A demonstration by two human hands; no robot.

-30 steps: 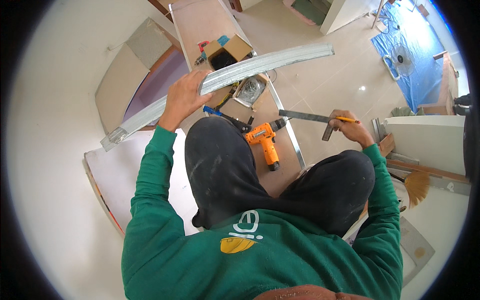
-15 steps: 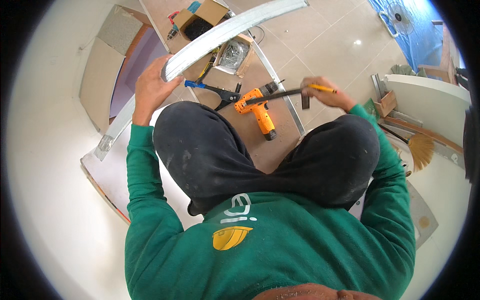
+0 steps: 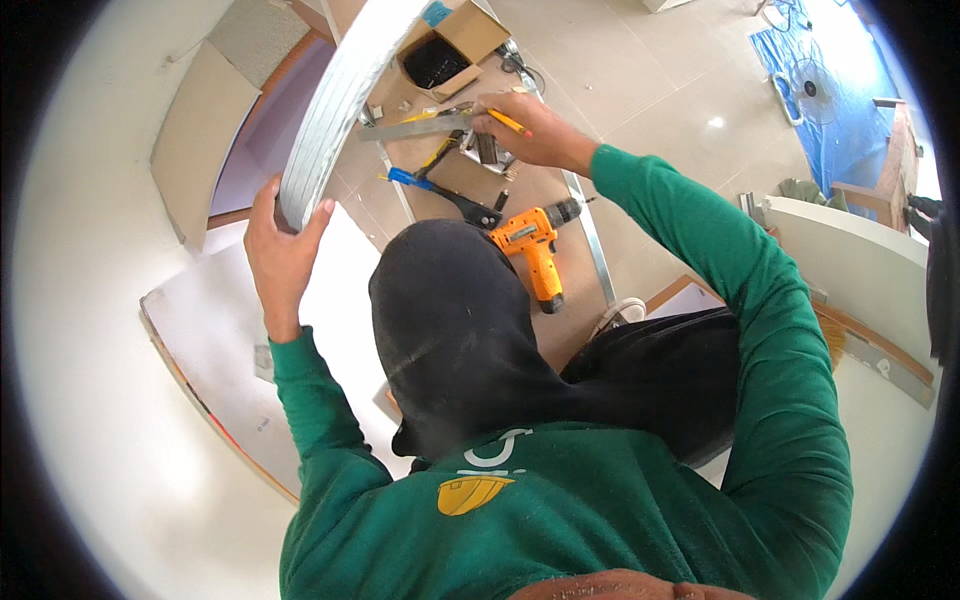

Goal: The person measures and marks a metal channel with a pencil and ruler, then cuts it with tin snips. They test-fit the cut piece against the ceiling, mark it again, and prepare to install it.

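Clock positions are read from the centre of view. At nine o'clock, a pale board lies near the left hand. The left hand, between nine and ten, is closed around the near part of a metal strip, thumb to the right; whether the strip runs on below the fingers cannot be told. The strip rises toward eleven and leaves the view. Compared with the preceding views, it stands steeper, and the left hand sits nearer the wearer.

Between eleven and twelve, the blade of a square points toward the strip; contact cannot be told. A blue-handled tool lies below it, a carton above. At half past twelve, the right hand grips the square together with a pencil. It has swung in from about two o'clock, so square and pencil now work close to the strip rather than apart from it. The drill lies between one and two; a fan stands at two.

Writing: the board bears a small mark, illegible here; the shirt, at six, shows partial, inverted white lettering above a yellow helmet emblem; the drill's label is too small to read.
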